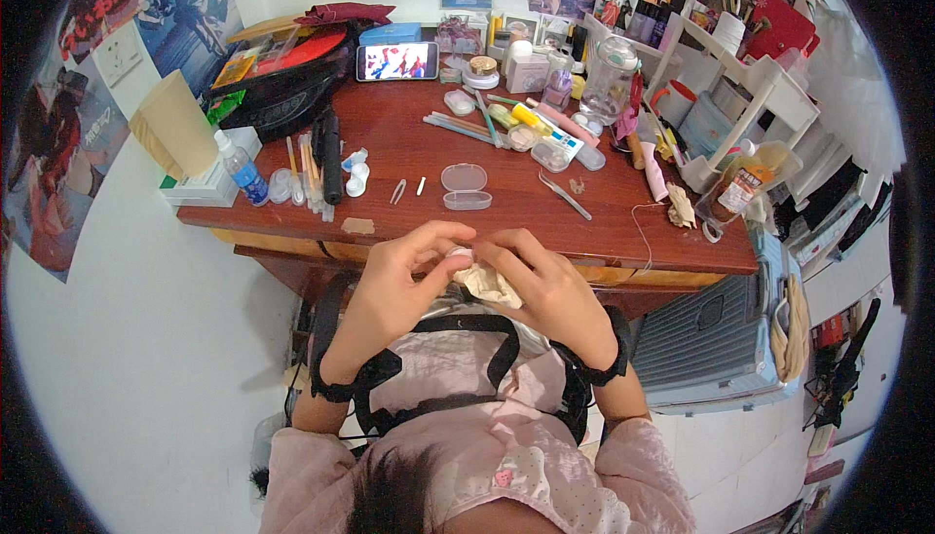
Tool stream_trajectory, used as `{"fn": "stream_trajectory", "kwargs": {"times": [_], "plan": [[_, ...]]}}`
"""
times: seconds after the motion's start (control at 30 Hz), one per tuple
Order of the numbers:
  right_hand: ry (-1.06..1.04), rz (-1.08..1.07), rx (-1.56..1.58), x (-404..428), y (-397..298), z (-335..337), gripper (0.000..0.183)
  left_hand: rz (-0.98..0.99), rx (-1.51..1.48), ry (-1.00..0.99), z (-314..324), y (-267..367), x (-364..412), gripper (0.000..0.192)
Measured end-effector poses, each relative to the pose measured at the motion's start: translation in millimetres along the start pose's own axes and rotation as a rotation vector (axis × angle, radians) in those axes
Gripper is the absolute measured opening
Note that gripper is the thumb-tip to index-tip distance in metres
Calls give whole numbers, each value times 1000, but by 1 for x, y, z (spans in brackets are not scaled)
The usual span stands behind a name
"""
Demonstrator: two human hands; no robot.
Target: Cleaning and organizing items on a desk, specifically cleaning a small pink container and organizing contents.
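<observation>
My left hand and my right hand meet in front of the desk's near edge. Between the left thumb and fingers is a small pale, pinkish item, mostly hidden, so its kind is unclear. A crumpled cream tissue or cloth hangs from under my right fingers. Beyond the hands, a clear plastic case lies with its lid up. Left of it are small tweezers and a short white stick. Metal tweezers lie to the right.
A wooden desk spans the view. At left stand a liquid bottle, a contact lens case and a black cylinder. A phone leans at the back. Tubes, a clear jug and a white shelf crowd the right.
</observation>
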State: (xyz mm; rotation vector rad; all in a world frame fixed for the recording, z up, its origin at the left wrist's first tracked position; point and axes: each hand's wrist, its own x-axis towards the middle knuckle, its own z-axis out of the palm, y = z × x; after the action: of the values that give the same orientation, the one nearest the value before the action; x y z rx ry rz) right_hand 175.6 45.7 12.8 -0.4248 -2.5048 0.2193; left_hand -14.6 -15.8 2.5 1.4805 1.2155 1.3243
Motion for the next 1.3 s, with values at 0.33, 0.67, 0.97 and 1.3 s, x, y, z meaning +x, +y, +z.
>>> {"fn": "stream_trajectory", "kwargs": {"times": [0.33, 0.67, 0.97, 1.3], "plan": [[199, 74, 274, 0, 6, 0, 41, 160, 214, 35, -5, 4, -1, 20], [264, 406, 1084, 6, 12, 8, 21, 5, -135, -72, -14, 5, 3, 17], [350, 495, 1030, 8, 14, 9, 20, 40, -91, -187, -25, 9, 1, 9], [251, 420, 938, 8, 16, 9, 22, -38, -183, -468, -22, 8, 1, 39]]}}
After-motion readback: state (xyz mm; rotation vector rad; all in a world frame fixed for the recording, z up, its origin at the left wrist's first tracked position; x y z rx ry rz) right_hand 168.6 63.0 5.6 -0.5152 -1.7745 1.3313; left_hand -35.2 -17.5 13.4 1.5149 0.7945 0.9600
